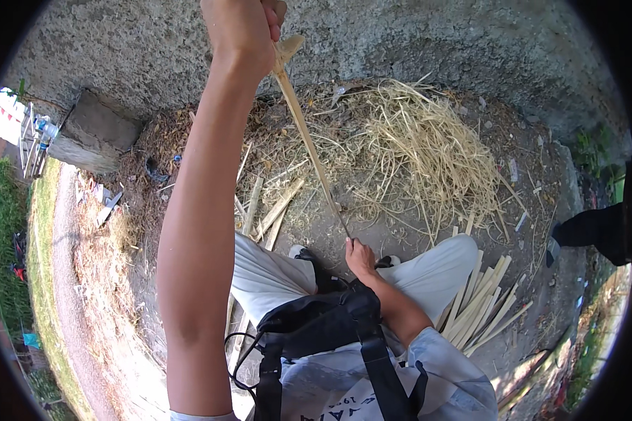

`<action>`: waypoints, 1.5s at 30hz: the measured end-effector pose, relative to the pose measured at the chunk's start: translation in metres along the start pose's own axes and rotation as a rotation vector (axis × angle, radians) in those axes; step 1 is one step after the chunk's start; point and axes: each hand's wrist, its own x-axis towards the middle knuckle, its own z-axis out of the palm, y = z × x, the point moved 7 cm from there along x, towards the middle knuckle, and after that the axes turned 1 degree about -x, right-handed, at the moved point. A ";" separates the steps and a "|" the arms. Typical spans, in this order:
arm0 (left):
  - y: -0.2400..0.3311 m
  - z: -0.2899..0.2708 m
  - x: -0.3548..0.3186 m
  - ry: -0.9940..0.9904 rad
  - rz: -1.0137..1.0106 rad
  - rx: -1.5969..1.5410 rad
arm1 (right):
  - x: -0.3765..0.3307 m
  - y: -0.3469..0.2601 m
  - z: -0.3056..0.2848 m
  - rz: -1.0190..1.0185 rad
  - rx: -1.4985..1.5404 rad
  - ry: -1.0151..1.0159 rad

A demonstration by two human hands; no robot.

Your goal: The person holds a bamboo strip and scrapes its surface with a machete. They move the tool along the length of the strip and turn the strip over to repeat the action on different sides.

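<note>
My left hand [242, 28] is raised high in front of the wall, its fingers closed round the upper end of a long pale bamboo strip [305, 130]. A wider, light brown piece [289, 47] sticks out beside that wrist. Slanting down to the right, the strip narrows toward my right hand [360, 257], which is low between my knees. That hand is closed on what looks like a knife; its thin dark blade [343, 223] meets the strip's lower end. The handle is hidden in my fingers.
Curly shavings [432, 151] are heaped ahead, right of centre. Split strips [481, 302] lie by my right knee, others [277, 210] ahead of my left knee. A rough wall [428, 42] rises in front, with a concrete block [98, 130] at left. Another person's dark-clothed leg [590, 235] shows at right.
</note>
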 end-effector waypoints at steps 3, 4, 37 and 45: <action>-0.002 0.010 -0.001 -0.026 -0.014 -0.054 | 0.006 0.046 0.019 0.122 -0.138 -0.062; -0.002 0.009 0.000 -0.028 -0.012 -0.055 | 0.007 0.053 0.020 0.122 -0.137 -0.057; 0.019 -0.019 -0.026 0.021 -0.084 -0.045 | 0.009 0.043 0.024 0.133 -0.158 -0.105; 0.023 -0.016 -0.027 0.056 -0.036 -0.039 | 0.010 0.034 0.020 0.219 0.185 -0.309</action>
